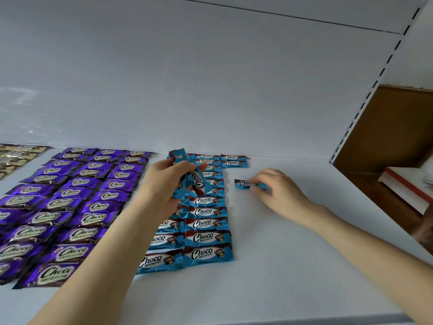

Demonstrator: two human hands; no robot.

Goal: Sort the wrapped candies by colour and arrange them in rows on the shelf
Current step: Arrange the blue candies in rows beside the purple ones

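— So, starting nearest: what runs along the front?
— The shelf's front edge (328, 320) crosses the bottom, and both forearms reach in over it. Bare white shelf (293, 266) fills the near right, open as far as its right-hand side.

— And the candies?
— Two full columns of blue candies (206, 238) lie down the middle, wrappers touching, the nearest pair set back from the front edge. Three columns of purple candies (70, 207) fill the left, with a narrow bare strip between the two colours.

— The hands?
— The left hand (168, 184) hovers above the blue columns, fingers curled round a bundle of blue candies (196, 181), one wrapper sticking up. The right hand (278, 191) is low on the shelf just right of those columns, fingertips pinching a single blue candy (243, 184) by its right end. That candy lies level, apart from the columns.

— Beyond that?
— A back pair of blue candies (234, 160) heads a third column, one behind the other, against the back panel (210, 78). Bare shelf separates them from the pinched one. Some gold candies (16, 156) sit far left at the back. On the right a slotted upright (365, 102) closes the shelf, with a brown box (393, 137) and a white box with a red stripe (407, 184) past it.
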